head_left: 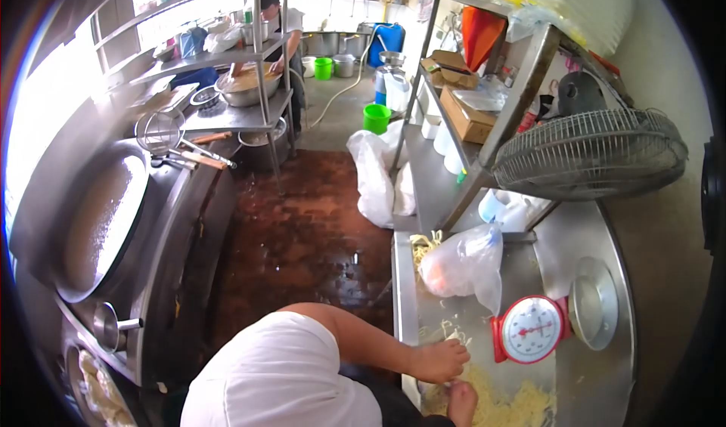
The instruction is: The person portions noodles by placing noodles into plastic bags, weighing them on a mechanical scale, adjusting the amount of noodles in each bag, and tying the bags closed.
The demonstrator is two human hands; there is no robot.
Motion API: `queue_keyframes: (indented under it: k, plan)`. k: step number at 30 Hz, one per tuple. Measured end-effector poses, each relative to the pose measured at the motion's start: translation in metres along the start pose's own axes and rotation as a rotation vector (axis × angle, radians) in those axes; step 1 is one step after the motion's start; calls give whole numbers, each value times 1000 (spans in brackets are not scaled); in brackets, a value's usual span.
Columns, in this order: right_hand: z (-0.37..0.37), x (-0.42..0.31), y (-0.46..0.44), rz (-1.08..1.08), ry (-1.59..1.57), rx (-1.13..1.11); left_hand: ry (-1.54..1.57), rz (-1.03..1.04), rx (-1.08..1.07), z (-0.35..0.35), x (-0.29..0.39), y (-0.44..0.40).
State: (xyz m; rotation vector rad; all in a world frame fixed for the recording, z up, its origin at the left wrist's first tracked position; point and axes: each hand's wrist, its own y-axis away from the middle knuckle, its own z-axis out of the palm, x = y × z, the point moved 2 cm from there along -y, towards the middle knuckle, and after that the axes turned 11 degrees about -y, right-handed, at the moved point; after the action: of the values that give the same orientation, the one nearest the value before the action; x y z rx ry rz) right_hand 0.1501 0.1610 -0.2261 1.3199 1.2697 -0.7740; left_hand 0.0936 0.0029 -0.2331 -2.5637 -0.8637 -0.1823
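Observation:
My left hand [440, 361] reaches over the steel worktop with its fingers curled. A few pale noodle strands [451, 332] lie right beside those fingers, but what they grip is hard to see. Close below it is my right hand [461, 403], partly cut off by the frame edge and closed; its grasp is hidden. Loose yellow noodles [510, 406] spread over the worktop [522, 268] beside both hands. A red scale with a white dial [532, 329] stands just beyond them. Farther up sits a clear plastic bag [465, 264] with something orange inside, near more noodles [425, 249].
A metal pan [594, 304] rests right of the scale. A fan [594, 155] juts out above the worktop. To the left stands a large wok [106, 219] with strainers [160, 132]. Another person [291, 41] works at a bowl [248, 87] on the far shelf.

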Motion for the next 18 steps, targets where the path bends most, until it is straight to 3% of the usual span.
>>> queue_keyframes:
  k: [2,5,8,11,14,18]
  plan:
    - [-3,3,-17,150,81,166,98,17,46,24,-14,-2]
    - [4,48,-38,362,-1050,345,158,-128,-43,19,-19,-2]
    - [-1,50,-44,466,-1259,327,152,-92,-92,28,-21,-6]
    - [1,43,-49,401,-1342,262,140,-225,-80,27,-19,-7]
    - [-1,54,-55,72,-856,382,75,-96,-178,11,-17,-7]
    - [9,32,-51,-55,-454,423,-43,129,-85,14,-27,-10]
